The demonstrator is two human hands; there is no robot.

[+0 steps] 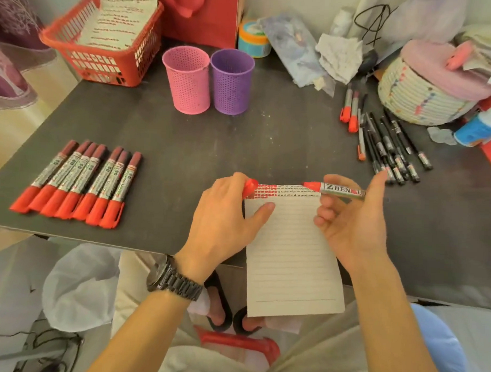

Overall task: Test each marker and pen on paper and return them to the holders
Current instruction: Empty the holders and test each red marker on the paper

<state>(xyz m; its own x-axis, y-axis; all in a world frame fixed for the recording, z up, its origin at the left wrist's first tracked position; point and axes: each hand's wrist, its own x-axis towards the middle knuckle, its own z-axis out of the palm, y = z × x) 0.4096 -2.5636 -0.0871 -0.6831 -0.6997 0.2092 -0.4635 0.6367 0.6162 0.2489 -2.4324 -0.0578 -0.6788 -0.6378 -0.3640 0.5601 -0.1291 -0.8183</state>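
Over the top edge of the paper (289,251), an uncapped red marker (336,190) is hovering almost level, its tip pointing left just above a band of red test strokes. The right hand (351,217) is holding it by the barrel, thumb and curled fingers closed round it. The left hand (224,213) is gripping the red cap (250,186) in its curled fingers at the sheet's top left corner while its thumb is pressing the paper down (the sheet is lying half on the table (184,139), its lower part hanging off the near edge).

By my reading, the testing step is in hand for this marker: ink is showing on the top lines, and the tip is sitting apart from the cap. The next move is probably calling for either one more stroke or bringing tip and cap together along one line, pushing until it seats.

Both holders, the pink holder (186,80) and the purple holder (231,82), are standing side by side at the back, touching or nearly so, and I can see nothing in them. A row of markers (74,180) is lying capped at the left, and a spread of pens (390,146) is waiting at the right, so most of the job is looking undone. A red basket (104,58) is sitting at the back left.
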